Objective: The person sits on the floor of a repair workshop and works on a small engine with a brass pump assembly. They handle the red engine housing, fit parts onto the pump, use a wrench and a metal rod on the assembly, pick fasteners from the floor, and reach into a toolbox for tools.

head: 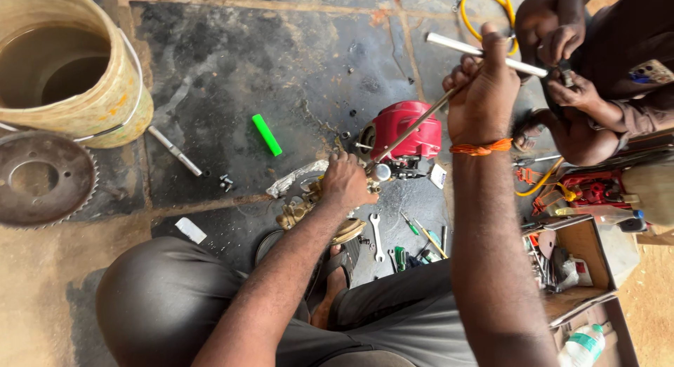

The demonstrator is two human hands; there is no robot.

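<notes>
While a worn bucket [67,68] stands at the far left above a rusty toothed disc [43,176], a metal rod [174,151] and a green bar [267,134] lie on the dark stained floor [281,58] further right; the left hand [345,182] comes next, closed over the brass part [302,211] of a small machine, just beside its red engine cover [404,132]; a spanner [377,235] and a few small tools lie below it (near the person's sandalled foot); a long thin shaft [414,126] slants up from the machine to the right hand [481,93], which grips a cross handle [484,54] at its top, an orange thread [481,148] round the wrist; farther right, another person's hands [569,65] work close together, and an open toolbox [576,258] sits at the lower right.
</notes>
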